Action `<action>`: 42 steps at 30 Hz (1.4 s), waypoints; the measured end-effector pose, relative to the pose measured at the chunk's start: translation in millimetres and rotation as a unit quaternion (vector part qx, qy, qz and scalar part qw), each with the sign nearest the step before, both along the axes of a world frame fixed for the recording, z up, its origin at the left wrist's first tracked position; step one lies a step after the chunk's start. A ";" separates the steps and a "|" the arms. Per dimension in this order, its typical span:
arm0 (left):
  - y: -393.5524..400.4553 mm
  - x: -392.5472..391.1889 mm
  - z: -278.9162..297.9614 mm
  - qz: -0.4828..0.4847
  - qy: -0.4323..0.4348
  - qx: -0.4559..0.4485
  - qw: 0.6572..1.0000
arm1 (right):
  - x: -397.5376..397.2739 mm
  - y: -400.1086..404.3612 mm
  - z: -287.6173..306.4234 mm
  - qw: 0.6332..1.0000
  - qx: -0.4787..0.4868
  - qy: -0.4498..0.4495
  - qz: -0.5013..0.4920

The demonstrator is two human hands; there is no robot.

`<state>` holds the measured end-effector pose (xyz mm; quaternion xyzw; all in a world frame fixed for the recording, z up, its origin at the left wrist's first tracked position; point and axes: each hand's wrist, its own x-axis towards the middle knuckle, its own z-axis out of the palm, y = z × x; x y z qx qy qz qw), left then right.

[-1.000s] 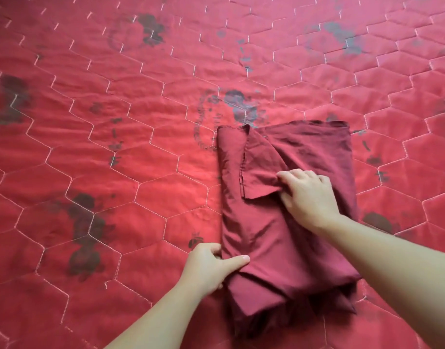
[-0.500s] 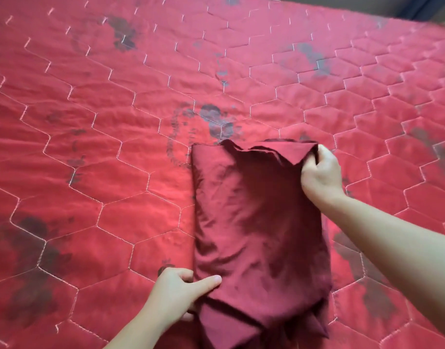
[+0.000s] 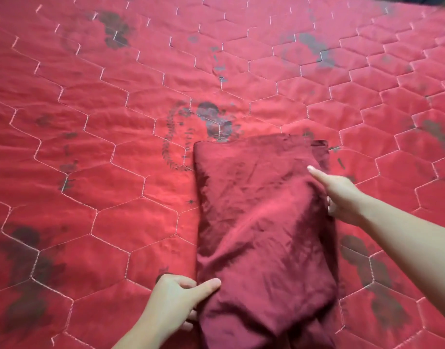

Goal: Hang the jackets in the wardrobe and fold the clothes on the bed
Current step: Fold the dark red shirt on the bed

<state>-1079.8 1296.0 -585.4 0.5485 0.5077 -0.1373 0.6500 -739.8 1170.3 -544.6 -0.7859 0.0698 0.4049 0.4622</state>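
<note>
We see the bed [image 3: 115,197] covered by a red quilted spread stitched in pale hexagons, with dark, faded flower prints scattered over it and a leafy wreath motif near the middle. Lying directly on it, right of centre and toward the near edge, is a dark red garment [image 3: 261,222], folded into a long, creased rectangle that runs away from us. Its far edge lies just beside the wreath print and partly covers a dark flower.
</note>
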 end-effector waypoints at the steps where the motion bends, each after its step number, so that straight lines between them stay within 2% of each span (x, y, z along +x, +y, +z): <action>1: -0.4 0.2 -0.1 0.001 0.003 -0.001 1.000 | -7.3 -9.0 0.2 0.998 -0.003 0.054 0.045; 5: -2.1 1.6 2.0 0.003 0.000 -0.014 1.000 | -32.2 -47.3 -3.9 0.959 -0.016 0.176 0.221; 7: -2.0 1.8 4.9 0.000 -0.004 -0.006 1.000 | -49.3 -62.4 -5.0 0.950 -0.034 0.193 0.242; 10: -5.7 0.8 10.1 0.003 -0.016 0.018 1.000 | -81.9 -83.2 -4.9 0.962 -0.011 0.193 0.195; 12: -11.8 -2.1 13.5 0.014 -0.024 0.039 0.999 | -102.5 -93.2 0.0 0.981 0.018 0.144 0.130; 14: -20.2 -5.6 16.7 0.026 -0.026 0.080 0.996 | -115.7 -101.5 6.4 0.995 0.015 0.042 0.086; 17: -34.3 -9.2 23.5 0.000 -0.014 0.172 0.985 | -123.7 -113.8 19.3 0.993 -0.013 -0.085 0.087; 19: -44.9 -9.3 29.4 -0.029 -0.011 0.210 0.977 | -127.2 -122.4 28.1 0.993 0.022 -0.102 0.061; 21: -56.4 -9.7 34.8 -0.047 -0.001 0.212 0.976 | -134.2 -132.0 30.6 0.995 0.060 -0.082 0.016; 22: -62.2 -10.7 36.4 -0.055 0.008 0.210 0.976 | -139.7 -137.5 28.2 0.996 0.045 -0.079 0.015; 25: -75.9 -14.1 38.6 -0.082 0.040 0.203 0.975 | -159.2 -156.4 11.8 0.983 -0.122 -0.108 0.090; 27: -80.0 -15.6 38.3 -0.094 0.042 0.189 0.977 | -169.0 -162.9 6.5 0.971 -0.178 -0.134 0.084; 29: -81.2 -16.7 36.4 -0.062 0.030 0.145 0.987 | -177.8 -162.0 8.6 0.960 -0.204 -0.174 0.076; 31: -80.9 -17.9 35.6 -0.011 0.025 0.077 0.997 | -189.0 -158.6 11.3 0.959 -0.215 -0.173 0.066; 34: -79.0 -21.8 37.9 0.026 0.015 -0.028 0.999 | -205.1 -152.3 10.4 0.975 -0.192 -0.092 0.066; 36: -75.9 -26.4 39.3 0.007 0.015 -0.049 0.999 | -206.5 -150.8 10.7 0.989 -0.144 -0.025 0.031; 37: -74.0 -28.8 38.8 -0.009 0.019 -0.025 0.999 | -206.6 -150.5 11.6 0.991 -0.129 -0.005 0.018; 40: -70.2 -34.0 34.2 -0.076 0.051 0.154 0.984 | -212.4 -150.9 12.6 0.990 -0.136 -0.015 0.035; 42: -71.9 -37.3 36.8 -0.060 0.058 0.164 0.983 | -223.5 -151.4 11.0 0.981 -0.170 -0.049 0.076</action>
